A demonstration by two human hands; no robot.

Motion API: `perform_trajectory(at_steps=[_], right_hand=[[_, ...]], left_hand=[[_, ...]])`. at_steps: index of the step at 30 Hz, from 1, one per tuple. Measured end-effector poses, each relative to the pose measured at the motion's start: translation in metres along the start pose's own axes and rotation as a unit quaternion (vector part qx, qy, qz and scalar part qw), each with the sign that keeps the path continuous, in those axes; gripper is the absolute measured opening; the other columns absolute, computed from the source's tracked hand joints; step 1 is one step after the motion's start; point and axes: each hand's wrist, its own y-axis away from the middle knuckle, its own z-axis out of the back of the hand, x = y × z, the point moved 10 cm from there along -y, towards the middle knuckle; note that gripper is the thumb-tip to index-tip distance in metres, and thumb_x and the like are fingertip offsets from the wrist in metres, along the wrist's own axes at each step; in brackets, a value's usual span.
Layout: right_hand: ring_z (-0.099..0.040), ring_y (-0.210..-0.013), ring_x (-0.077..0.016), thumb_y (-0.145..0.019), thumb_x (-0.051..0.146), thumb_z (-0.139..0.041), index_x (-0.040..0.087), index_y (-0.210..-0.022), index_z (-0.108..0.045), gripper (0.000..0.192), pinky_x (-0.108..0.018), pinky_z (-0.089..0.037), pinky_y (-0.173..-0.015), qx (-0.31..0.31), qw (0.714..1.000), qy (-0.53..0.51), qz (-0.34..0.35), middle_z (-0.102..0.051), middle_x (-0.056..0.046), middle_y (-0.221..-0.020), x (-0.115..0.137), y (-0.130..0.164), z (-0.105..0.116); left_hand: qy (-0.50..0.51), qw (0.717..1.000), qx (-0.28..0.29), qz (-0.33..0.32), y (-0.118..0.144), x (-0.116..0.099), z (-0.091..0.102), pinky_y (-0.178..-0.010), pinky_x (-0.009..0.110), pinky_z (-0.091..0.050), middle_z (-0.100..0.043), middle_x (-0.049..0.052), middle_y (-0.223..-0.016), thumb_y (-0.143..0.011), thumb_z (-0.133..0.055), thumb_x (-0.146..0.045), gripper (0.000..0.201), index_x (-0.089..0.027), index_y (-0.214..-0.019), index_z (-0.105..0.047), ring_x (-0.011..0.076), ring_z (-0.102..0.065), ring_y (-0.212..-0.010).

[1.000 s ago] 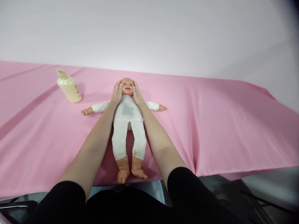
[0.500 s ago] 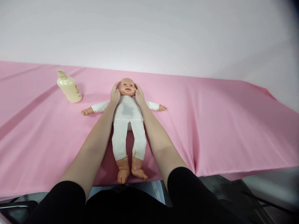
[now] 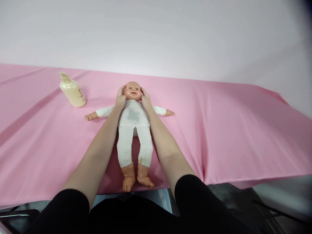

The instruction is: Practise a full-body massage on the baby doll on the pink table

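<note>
- One baby doll (image 3: 133,130), white bodysuit, bare feet; lies face up in the middle of the pink sheet (image 3: 231,130), head away from the person, feet at the near edge, arms spread out to either side. Flat and square-on, it seems laid so that both hands reach the head evenly.
- Two hands, both cupped against the doll's head, one per cheek, so the head sits steady between them.
- Left hand (image 3: 120,99): palm on the doll's right cheek, fingertips up by the temple, forearm running along the doll's flank.
- Right hand (image 3: 145,100): mirrored on the other cheek, thumb near the jaw (how firmly it presses is hard to judge from here). Neither hand closes around anything; each lies open against the head.
- One cream lotion bottle (image 3: 71,92), spout top, upright and leaning slightly, well apart to the left, untouched.
- One pale wall (image 3: 156,32) behind the sheet.
</note>
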Motion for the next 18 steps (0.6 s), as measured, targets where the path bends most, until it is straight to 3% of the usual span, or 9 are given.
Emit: perform_trajectory(at_steps=[5, 10, 18], right_hand=[[-0.042, -0.151, -0.0276, -0.077, 0.03, -0.056, 0.008, -0.153, -0.036, 0.082, -0.042, -0.039, -0.125, 0.036, 0.999, 0.023, 0.017, -0.04, -0.013, -0.164, 0.001, -0.002, -0.002], [-0.049, -0.145, -0.0326, -0.078, 0.031, -0.058, 0.019, -0.16, -0.025, 0.09, -0.056, -0.038, -0.124, 0.071, 0.997, 0.035, -0.008, -0.038, -0.009, -0.165, -0.004, 0.004, -0.01], [-0.026, -0.159, -0.0273, -0.076, 0.026, -0.065, 0.022, -0.16, -0.023, 0.094, -0.052, -0.027, -0.13, 0.087, 0.994, 0.056, 0.032, -0.022, -0.004, -0.172, 0.008, 0.008, -0.016]], left_hand=[[-0.062, 0.998, 0.015, -0.026, 0.006, -0.012, -0.003, -0.127, 0.048, -0.031, -0.05, 0.011, -0.15, -0.057, -0.06, -0.011, 0.075, -0.022, -0.131, -0.052, 0.0346, -0.041, -0.148], [-0.069, 0.997, 0.029, -0.025, 0.011, -0.019, -0.007, -0.127, 0.048, -0.03, -0.045, 0.015, -0.153, -0.055, -0.06, -0.008, 0.082, -0.02, -0.135, -0.047, 0.0358, -0.039, -0.148], [-0.124, 0.991, 0.029, -0.046, 0.009, -0.021, -0.006, -0.128, 0.049, -0.026, -0.045, 0.015, -0.151, -0.055, -0.069, -0.011, 0.087, -0.019, -0.139, -0.048, 0.0385, -0.035, -0.149]])
